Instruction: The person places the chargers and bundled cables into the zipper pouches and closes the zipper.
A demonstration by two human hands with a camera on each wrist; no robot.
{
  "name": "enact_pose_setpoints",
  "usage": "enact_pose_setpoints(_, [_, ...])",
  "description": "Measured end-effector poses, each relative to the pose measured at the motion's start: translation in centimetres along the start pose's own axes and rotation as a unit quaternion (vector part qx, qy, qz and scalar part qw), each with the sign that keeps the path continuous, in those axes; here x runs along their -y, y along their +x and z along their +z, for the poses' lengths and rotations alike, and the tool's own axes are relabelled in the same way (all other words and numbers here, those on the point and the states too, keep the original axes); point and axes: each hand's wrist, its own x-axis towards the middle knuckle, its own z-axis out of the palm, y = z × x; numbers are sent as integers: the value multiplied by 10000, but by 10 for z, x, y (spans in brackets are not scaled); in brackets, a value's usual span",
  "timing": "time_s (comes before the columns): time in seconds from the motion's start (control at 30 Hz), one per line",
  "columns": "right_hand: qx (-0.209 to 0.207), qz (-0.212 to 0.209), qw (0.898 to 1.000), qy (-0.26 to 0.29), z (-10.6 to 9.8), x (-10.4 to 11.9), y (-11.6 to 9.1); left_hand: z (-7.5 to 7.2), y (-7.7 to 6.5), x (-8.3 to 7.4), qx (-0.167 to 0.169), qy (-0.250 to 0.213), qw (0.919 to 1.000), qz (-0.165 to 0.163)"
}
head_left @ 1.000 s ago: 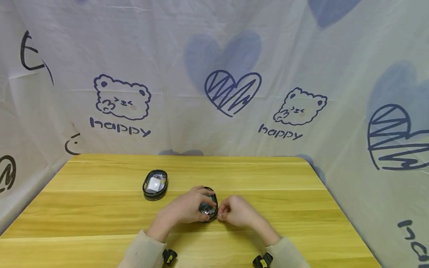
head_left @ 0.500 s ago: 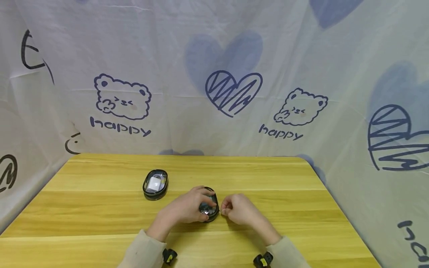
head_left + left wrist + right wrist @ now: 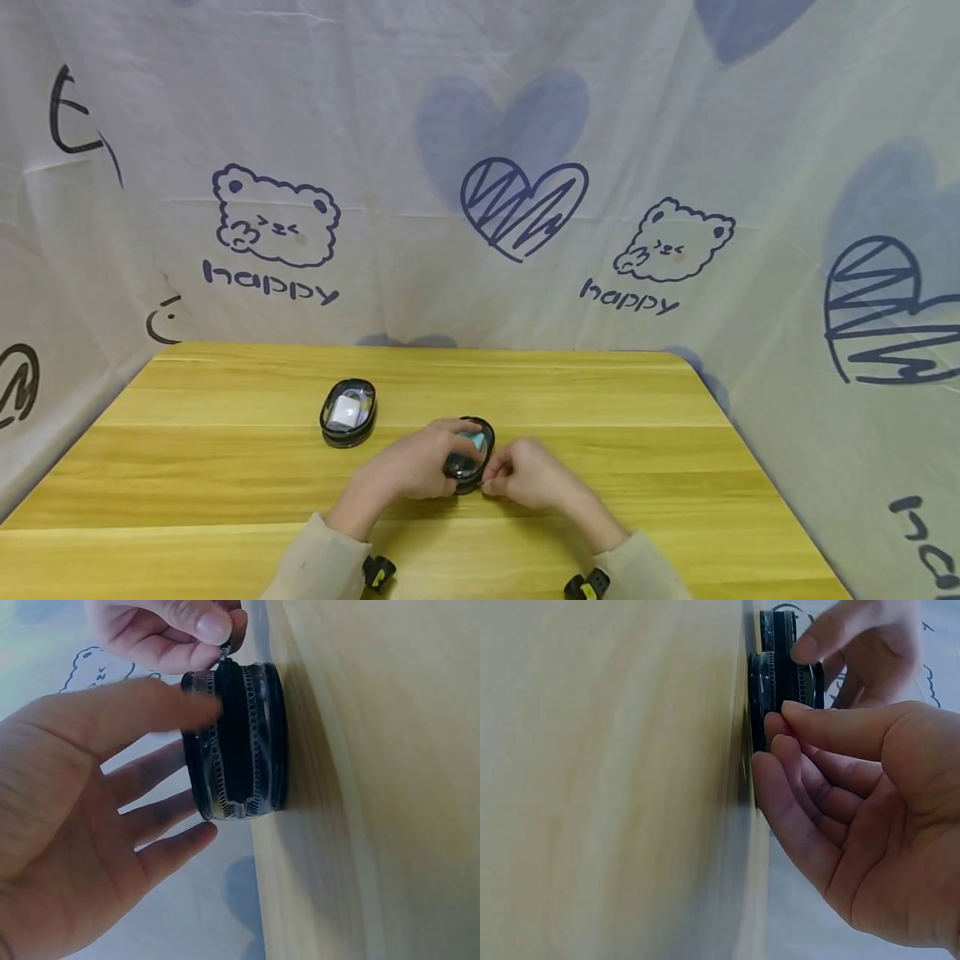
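Observation:
A small oval zip case (image 3: pixel 468 481), clear with black trim, stands on the table at the middle of the head view. Something teal shows through its top. My left hand (image 3: pixel 429 458) holds it from the left, fingers over the top and thumb toward the near side. In the left wrist view a black zipper (image 3: pixel 238 742) runs along the case's side wall. With thumb and forefinger my right hand (image 3: pixel 531 475) pinches the small metal zipper pull (image 3: pixel 224 651) at the end of that zipper. In the right wrist view the pull is hidden behind the right fingertips.
A second clear oval case (image 3: pixel 348 414) with black trim, holding a white block and a cable-like coil, lies farther left on the wooden table (image 3: pixel 225 475). A printed white cloth (image 3: pixel 405 250) hangs behind the table and along its sides.
The case has turned slightly under my left hand, and its teal content has come into sight. My right hand shifted a little right, then back left against the case.

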Motion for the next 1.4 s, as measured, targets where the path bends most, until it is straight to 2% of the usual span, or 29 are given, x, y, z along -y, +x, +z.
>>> enact_pose_setpoints(0.23, [5,-22,10000,87,4,0,0,2,1,1,-62,-6,10000,16])
enact_pose_setpoints(0.5, [-137,-70,9994,-316,5,1,1,3,2,2,-20,118,9999,-37])
enact_pose_setpoints(0.73, [-575,75,9952,-790,5,3,-2,3,2,1,-36,144,9999,11])
enact_pose_setpoints(0.9, [-836,114,9921,-925,4,-1,-2,3,3,2,8,106,9999,-25])
enact_pose_setpoints(1.4, [-326,17,9980,-549,2,-1,0,-1,1,1,88,25,9999,45])
